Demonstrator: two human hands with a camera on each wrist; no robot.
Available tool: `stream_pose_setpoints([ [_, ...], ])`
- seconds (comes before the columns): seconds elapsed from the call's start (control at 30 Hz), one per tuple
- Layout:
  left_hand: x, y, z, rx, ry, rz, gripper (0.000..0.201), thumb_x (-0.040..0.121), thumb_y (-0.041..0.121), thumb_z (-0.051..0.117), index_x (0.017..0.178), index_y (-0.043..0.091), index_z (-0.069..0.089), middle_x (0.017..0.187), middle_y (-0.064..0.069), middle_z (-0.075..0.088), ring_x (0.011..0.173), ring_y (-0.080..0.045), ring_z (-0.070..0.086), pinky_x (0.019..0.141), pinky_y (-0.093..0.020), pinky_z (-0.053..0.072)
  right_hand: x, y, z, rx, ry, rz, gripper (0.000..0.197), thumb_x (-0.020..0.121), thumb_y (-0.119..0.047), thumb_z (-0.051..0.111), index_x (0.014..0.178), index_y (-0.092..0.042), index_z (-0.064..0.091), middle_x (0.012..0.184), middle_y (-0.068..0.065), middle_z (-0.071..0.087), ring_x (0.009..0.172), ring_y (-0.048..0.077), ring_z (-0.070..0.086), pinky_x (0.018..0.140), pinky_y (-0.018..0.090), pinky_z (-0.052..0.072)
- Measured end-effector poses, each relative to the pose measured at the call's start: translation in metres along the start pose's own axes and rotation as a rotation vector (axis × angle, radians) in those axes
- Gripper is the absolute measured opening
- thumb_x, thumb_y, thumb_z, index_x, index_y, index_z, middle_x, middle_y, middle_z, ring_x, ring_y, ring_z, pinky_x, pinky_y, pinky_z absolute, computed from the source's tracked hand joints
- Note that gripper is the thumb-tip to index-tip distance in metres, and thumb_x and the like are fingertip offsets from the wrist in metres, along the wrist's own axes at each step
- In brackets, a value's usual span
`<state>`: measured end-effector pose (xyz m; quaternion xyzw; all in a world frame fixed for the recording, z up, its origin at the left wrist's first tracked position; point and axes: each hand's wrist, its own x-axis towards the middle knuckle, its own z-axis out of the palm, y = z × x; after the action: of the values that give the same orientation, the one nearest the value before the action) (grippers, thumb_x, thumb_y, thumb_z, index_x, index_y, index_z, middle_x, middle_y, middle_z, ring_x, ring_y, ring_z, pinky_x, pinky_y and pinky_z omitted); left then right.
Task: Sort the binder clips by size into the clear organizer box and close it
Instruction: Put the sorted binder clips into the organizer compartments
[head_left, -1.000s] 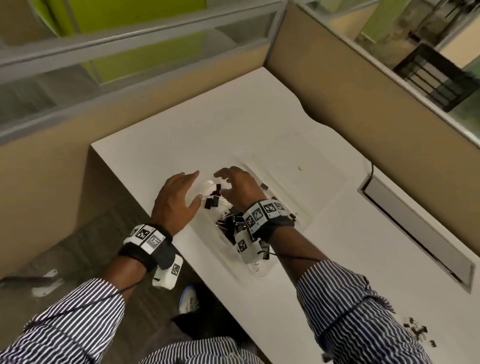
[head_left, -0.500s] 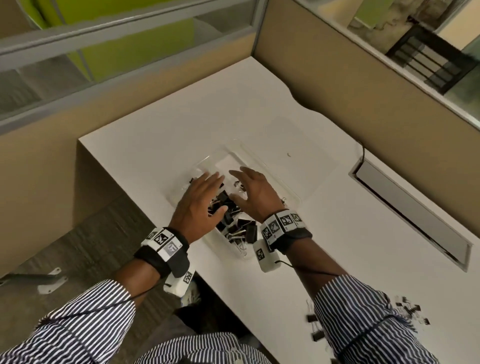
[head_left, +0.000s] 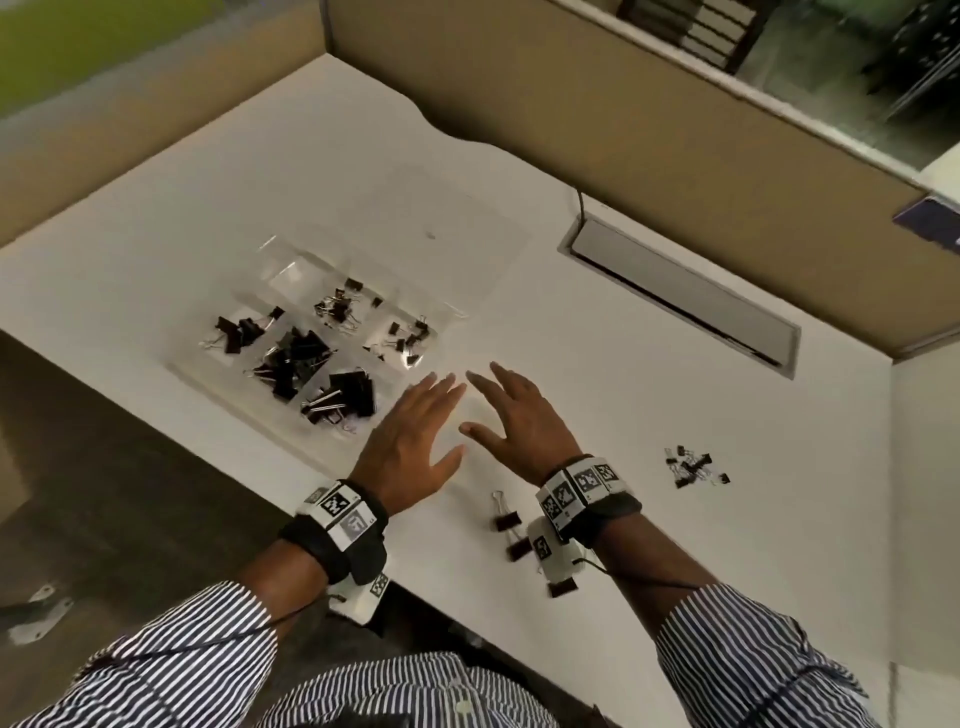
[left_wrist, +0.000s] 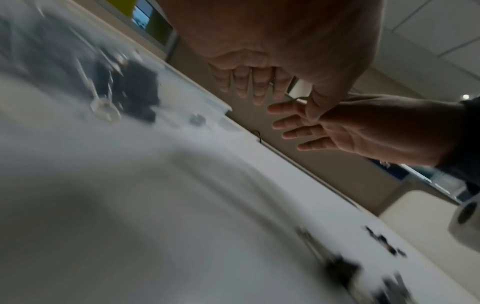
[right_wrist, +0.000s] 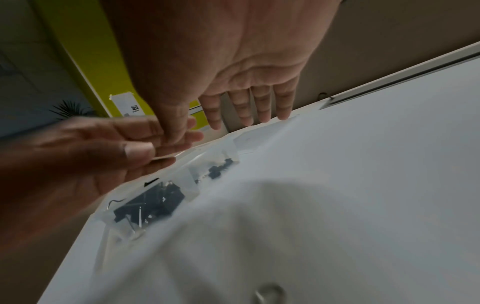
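The clear organizer box (head_left: 270, 249) lies on the white desk with its lid (head_left: 431, 223) flat behind it. Black binder clips (head_left: 291, 358) fill several of its compartments, larger ones at the front, small ones (head_left: 405, 338) at the right. My left hand (head_left: 410, 436) and right hand (head_left: 514, 415) hover side by side just right of the box, fingers spread, holding nothing. Three larger clips (head_left: 506, 519) lie by my right wrist. A small pile of tiny clips (head_left: 693, 467) sits farther right. The wrist views show both palms empty, left hand (left_wrist: 259, 78), right hand (right_wrist: 249, 98).
A grey cable slot (head_left: 680, 296) is set into the desk at the back right. Beige partition walls (head_left: 623, 114) close off the back and right. The desk's front edge (head_left: 249, 415) drops to the floor at the left, close to the box.
Both hands have pulled back out of the box and moved right, now above bare desk. The view has swung right, bringing the loose clips into sight.
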<state>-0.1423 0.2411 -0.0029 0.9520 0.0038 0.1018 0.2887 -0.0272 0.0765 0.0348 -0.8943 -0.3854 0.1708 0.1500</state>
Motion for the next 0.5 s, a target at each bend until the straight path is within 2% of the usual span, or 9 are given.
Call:
stream_pose_setpoints([
  [0.17,-0.028,0.024,0.064,0.036,-0.101,-0.013,0.074,0.089,0.06,0.044,0.149,0.018,0.038,0.158,0.003,0.032,0.149,-0.013,0.017,0.119,-0.043,0.025,-0.062,0.051,0.006,-0.021,-0.006,0.027,0.071,0.092,-0.066,0.042,0.153,-0.034,0.024,0.162,0.005,0.02,0.147,0.028,0.022,0.117,0.045,0.028],
  [0.3,-0.041,0.036,0.089,0.081,-0.166,-0.054,0.078,0.081,0.067,0.041,0.144,0.021,0.047,0.155,0.003,0.037,0.147,-0.016,0.023,0.117,-0.05,0.025,-0.103,0.077,0.01,-0.055,-0.022,0.016,0.066,0.094,-0.059,0.048,0.151,-0.032,0.03,0.161,0.006,0.024,0.145,0.027,0.025,0.115,0.042,0.032],
  [0.4,-0.043,0.043,0.094,0.105,-0.21,-0.009,0.066,0.085,0.06,0.052,0.145,0.037,0.041,0.157,0.006,0.032,0.148,-0.017,0.02,0.119,-0.05,0.019,-0.126,0.092,0.013,-0.044,-0.031,0.042,0.06,0.094,-0.051,0.054,0.148,-0.031,0.036,0.159,0.004,0.028,0.143,0.024,0.028,0.111,0.04,0.037],
  [0.5,-0.046,0.047,0.095,0.072,-0.161,0.061,0.051,0.089,0.055,0.043,0.138,0.041,0.051,0.155,0.002,0.037,0.146,-0.021,0.026,0.119,-0.048,0.018,-0.144,0.101,0.016,-0.027,-0.022,0.105,0.049,0.095,-0.04,0.057,0.142,-0.029,0.046,0.15,0.0,0.039,0.135,0.022,0.037,0.1,0.038,0.047],
])
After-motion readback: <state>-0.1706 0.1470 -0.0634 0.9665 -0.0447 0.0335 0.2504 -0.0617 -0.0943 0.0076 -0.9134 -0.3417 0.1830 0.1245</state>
